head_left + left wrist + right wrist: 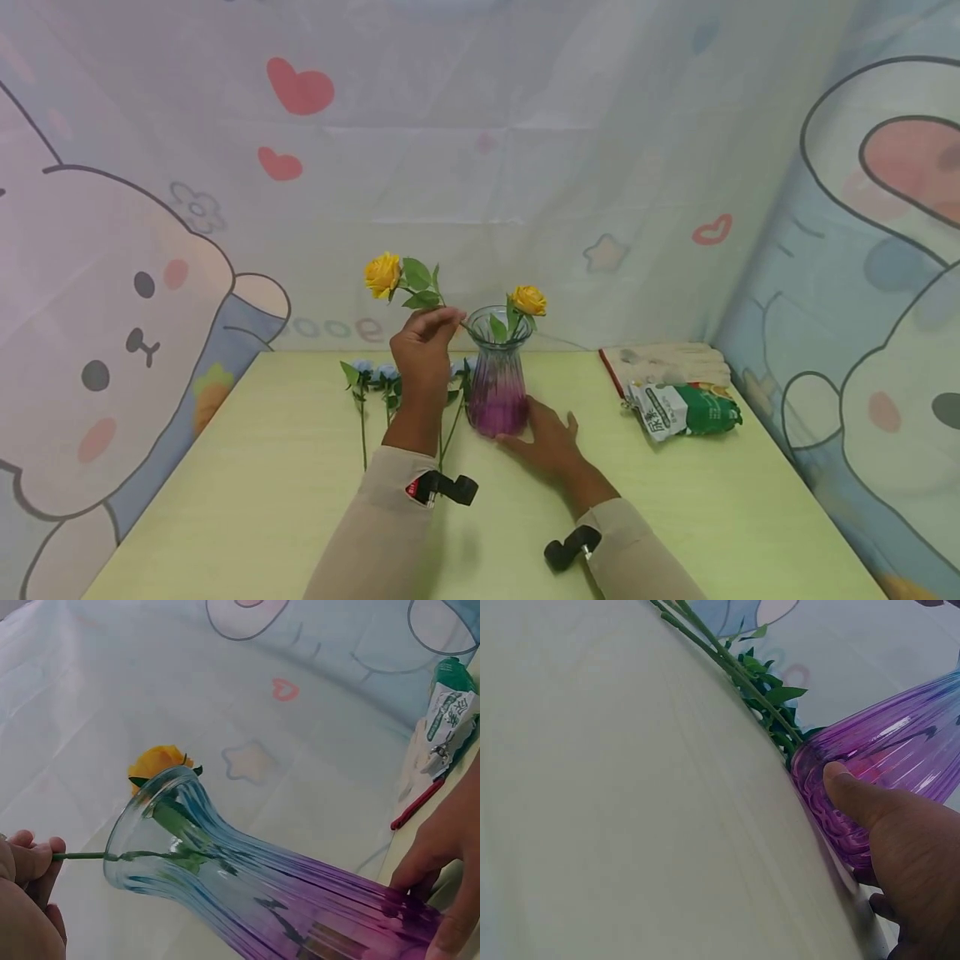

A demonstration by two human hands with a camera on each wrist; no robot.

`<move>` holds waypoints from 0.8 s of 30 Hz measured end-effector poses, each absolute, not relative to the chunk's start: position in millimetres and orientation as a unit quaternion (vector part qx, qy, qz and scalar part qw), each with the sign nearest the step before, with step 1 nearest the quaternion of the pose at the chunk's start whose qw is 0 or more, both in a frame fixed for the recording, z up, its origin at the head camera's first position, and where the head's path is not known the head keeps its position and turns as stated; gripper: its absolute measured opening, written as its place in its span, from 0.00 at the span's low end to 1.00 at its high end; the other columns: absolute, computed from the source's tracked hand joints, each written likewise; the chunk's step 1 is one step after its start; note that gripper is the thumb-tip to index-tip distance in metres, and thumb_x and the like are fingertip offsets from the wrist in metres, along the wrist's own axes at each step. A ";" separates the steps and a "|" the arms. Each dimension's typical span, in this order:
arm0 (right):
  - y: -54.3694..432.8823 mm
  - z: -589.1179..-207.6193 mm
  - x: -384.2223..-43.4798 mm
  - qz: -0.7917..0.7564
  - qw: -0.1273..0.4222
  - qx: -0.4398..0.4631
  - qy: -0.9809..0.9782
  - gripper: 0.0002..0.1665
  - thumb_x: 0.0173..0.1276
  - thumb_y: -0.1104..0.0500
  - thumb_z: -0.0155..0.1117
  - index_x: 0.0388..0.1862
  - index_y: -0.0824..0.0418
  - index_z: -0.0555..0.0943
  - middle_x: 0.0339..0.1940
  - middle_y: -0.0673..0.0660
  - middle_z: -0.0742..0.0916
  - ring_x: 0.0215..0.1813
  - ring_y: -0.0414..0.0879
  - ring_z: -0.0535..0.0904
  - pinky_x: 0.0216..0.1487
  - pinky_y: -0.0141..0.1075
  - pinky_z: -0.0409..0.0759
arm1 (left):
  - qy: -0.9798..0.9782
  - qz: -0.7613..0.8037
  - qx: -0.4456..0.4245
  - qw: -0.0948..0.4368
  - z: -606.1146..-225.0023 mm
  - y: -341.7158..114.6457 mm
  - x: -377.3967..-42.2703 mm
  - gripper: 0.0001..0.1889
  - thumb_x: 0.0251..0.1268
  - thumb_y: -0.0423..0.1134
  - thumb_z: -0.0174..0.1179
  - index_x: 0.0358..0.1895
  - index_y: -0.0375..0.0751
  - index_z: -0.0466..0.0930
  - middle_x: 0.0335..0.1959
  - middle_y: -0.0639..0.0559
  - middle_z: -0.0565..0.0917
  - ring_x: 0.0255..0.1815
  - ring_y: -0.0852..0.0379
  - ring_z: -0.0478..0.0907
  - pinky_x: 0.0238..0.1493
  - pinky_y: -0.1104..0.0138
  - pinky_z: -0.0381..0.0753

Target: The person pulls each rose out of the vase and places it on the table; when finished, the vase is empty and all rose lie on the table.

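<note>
A ribbed glass vase (498, 392), clear bluish at the rim and purple below, stands upright on the table. My right hand (551, 442) holds it low, the thumb (847, 784) against the purple base and the other fingers round the far side. My left hand (427, 342) pinches the stem of a yellow rose (383, 276) left of the rim. That stem (81, 856) slants into the vase's mouth, as the left wrist view shows. A second yellow rose (528, 300) stands in the vase, its bloom leaning over the right of the rim.
Several pale-blue flowers (386, 372) with green stems lie left of and behind the vase, partly covered by my left arm. At the table's back right are a green-and-white packet (686, 410), a beige glove-like item (667, 363) and a red stick (611, 372). A printed curtain (480, 183) hangs behind.
</note>
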State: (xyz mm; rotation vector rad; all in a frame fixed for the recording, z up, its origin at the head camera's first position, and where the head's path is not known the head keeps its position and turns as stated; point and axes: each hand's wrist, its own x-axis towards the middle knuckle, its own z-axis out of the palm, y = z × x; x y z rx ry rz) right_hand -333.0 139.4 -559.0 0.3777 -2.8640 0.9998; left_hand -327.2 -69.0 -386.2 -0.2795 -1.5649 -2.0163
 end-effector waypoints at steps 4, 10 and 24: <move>139.2 -558.7 -333.1 0.329 0.044 0.124 -0.935 0.60 0.72 0.26 0.68 0.89 0.59 0.62 0.86 0.59 0.74 0.87 0.61 0.68 0.85 0.77 0.38 | -0.556 -0.775 -0.077 0.291 -382.4 -75.9 -325.4 0.11 0.74 0.25 0.68 0.54 0.20 0.88 0.44 0.57 0.87 0.49 0.62 0.91 0.64 0.66 0.88; 139.0 -560.5 -333.5 0.326 0.045 0.126 -0.936 0.61 0.72 0.25 0.68 0.89 0.59 0.62 0.86 0.59 0.75 0.87 0.60 0.68 0.85 0.77 0.39 | -0.509 -0.825 -0.003 0.248 -380.9 -90.9 -324.0 0.13 0.76 0.26 0.67 0.59 0.27 0.87 0.43 0.55 0.92 0.58 0.54 0.90 0.79 0.60 0.78; 139.3 -557.1 -331.4 0.334 0.045 0.129 -0.932 0.60 0.71 0.25 0.69 0.89 0.58 0.63 0.85 0.59 0.75 0.87 0.60 0.68 0.85 0.77 0.39 | -0.472 -0.844 0.016 0.253 -377.9 -111.8 -323.4 0.11 0.78 0.26 0.65 0.57 0.27 0.86 0.63 0.44 0.81 0.66 0.52 0.86 0.92 0.56 0.56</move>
